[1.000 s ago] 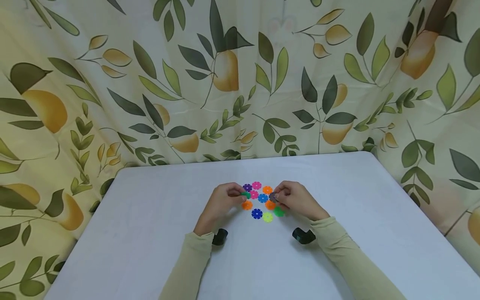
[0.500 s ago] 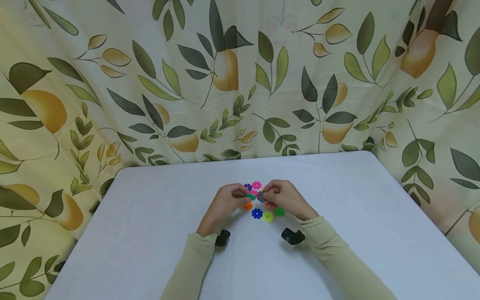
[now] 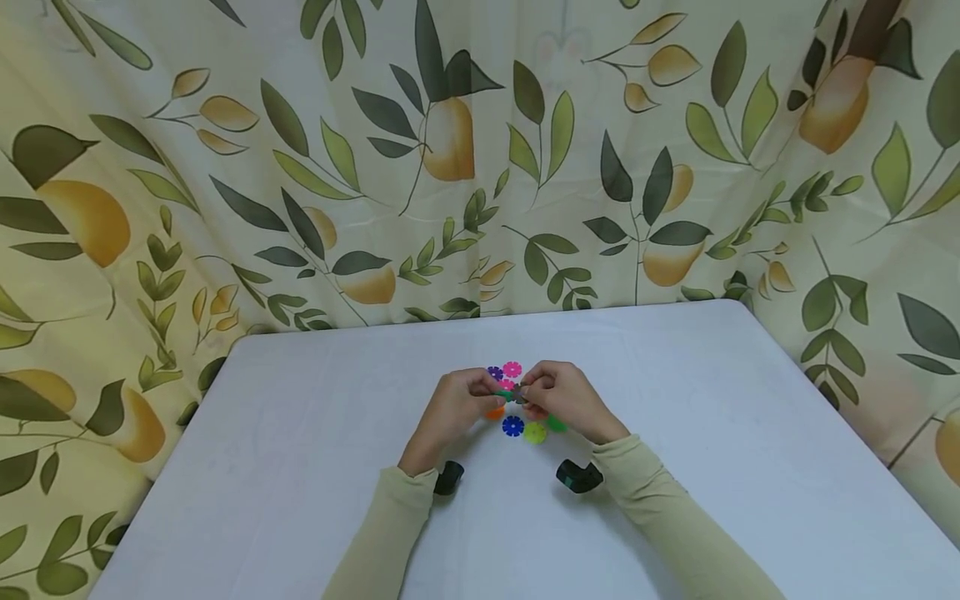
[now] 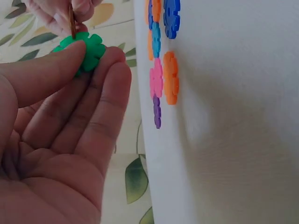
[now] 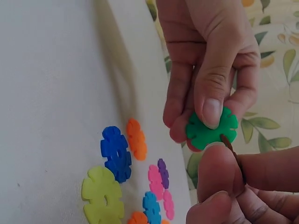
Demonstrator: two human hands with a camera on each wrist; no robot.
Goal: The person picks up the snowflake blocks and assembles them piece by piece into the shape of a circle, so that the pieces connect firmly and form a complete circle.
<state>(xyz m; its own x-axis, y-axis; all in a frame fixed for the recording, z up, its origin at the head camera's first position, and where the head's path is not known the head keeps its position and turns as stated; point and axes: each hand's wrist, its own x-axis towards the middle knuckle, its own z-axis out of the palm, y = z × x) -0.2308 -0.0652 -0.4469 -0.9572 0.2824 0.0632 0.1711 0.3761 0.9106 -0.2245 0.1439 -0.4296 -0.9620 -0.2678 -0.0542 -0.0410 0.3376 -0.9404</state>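
My left hand (image 3: pixel 459 405) pinches a green notched plastic disc (image 4: pixel 95 50), a snowflake building disc, between thumb and fingers. A brown disc (image 5: pixel 228 143) is pinched by my right hand (image 3: pixel 568 398), seen nearly edge-on in both wrist views. Its edge meets a slot in the green disc's rim; how deep it sits I cannot tell. Both hands are raised over loose discs on the table, including a dark blue one (image 3: pixel 513 427), a yellow-green one (image 3: pixel 535 432), a pink one (image 3: pixel 512 368) and an orange one (image 5: pixel 136 139).
A white-covered table (image 3: pixel 315 467) lies under the hands. A curtain (image 3: pixel 480 250) printed with leaves and fruit hangs behind its far edge. Black wrist cameras sit under the left (image 3: pixel 449 478) and right (image 3: pixel 579 477) forearms. A light blue disc (image 5: pixel 151 208) lies among the others.
My right hand has moved left with the brown disc, and my left hand slightly right with the green one. Formerly apart, the two discs now meet.
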